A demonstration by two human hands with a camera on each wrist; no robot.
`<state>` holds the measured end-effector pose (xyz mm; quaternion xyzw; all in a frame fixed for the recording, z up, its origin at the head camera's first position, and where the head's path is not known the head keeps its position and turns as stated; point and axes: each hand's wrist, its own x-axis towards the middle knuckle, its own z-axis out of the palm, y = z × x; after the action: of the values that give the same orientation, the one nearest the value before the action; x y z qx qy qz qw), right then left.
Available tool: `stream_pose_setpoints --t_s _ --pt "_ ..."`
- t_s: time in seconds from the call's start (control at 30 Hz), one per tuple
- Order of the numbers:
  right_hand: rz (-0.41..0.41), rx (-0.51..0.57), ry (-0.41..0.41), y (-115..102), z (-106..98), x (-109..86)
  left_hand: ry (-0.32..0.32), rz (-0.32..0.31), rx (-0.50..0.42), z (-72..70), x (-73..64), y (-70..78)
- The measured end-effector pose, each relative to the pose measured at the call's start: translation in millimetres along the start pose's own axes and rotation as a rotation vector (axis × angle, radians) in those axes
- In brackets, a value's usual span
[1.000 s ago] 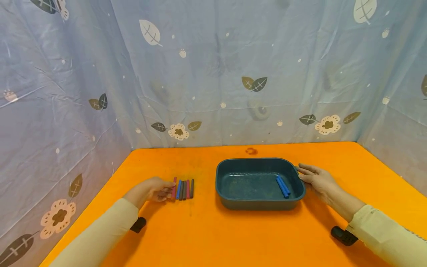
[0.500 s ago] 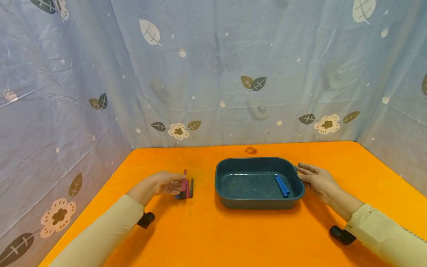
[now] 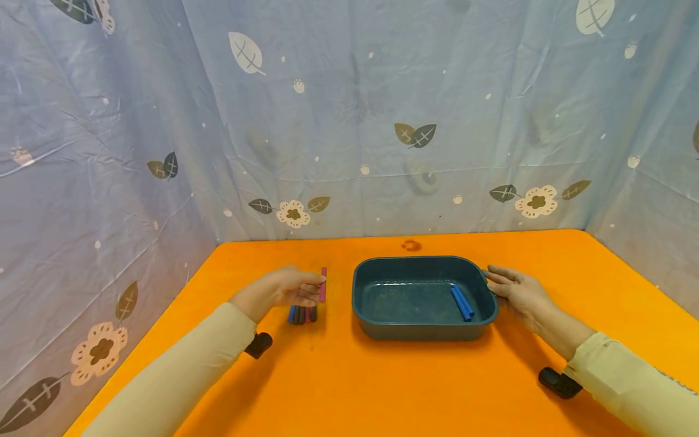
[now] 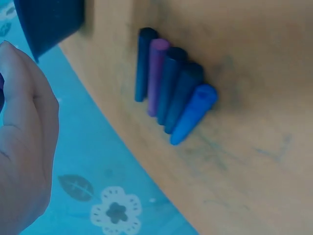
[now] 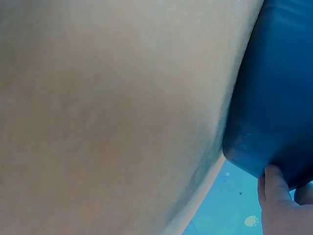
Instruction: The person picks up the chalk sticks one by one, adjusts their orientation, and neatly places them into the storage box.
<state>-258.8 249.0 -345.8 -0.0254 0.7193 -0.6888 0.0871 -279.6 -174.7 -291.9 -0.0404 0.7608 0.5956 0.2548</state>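
Note:
In the head view my left hand (image 3: pixel 286 286) pinches a pink crayon (image 3: pixel 323 285) upright between thumb and fingertips, raised above the table. Just below and behind that hand lie several crayons side by side, among them a blue crayon (image 4: pixel 194 113), a purple-pink crayon (image 4: pixel 157 77) and dark ones. A dark teal rectangular tray (image 3: pixel 423 332) stands right of them. Two blue crayons (image 3: pixel 462 303) lie inside it, near its right end. My right hand (image 3: pixel 526 303) touches the tray's right end with extended fingers; one finger (image 5: pixel 275 183) lies against the outer wall in the right wrist view.
The orange tabletop (image 3: pixel 338 388) runs back to a blue curtain (image 3: pixel 327 121) printed with leaves and flowers. A ring-shaped reddish mark (image 3: pixel 411 246) is on the table behind the tray. Dark camera units hang under both wrists.
The left hand has lifted the pink crayon off the left end of the row and moved it rightward, towards the tray. The right hand and the tray have stayed almost still.

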Motion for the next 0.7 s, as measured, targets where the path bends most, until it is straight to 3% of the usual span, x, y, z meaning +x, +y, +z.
stream_pose_setpoints --t_s 0.43,0.7 --pt "-0.002 0.004 0.011 -0.8 0.4 -1.0 -0.065 -0.051 0.015 33.6 8.2 20.7" --pt "0.001 0.006 0.014 -1.6 0.8 -0.8 -0.051 -0.066 -0.006 50.4 14.5 33.6"
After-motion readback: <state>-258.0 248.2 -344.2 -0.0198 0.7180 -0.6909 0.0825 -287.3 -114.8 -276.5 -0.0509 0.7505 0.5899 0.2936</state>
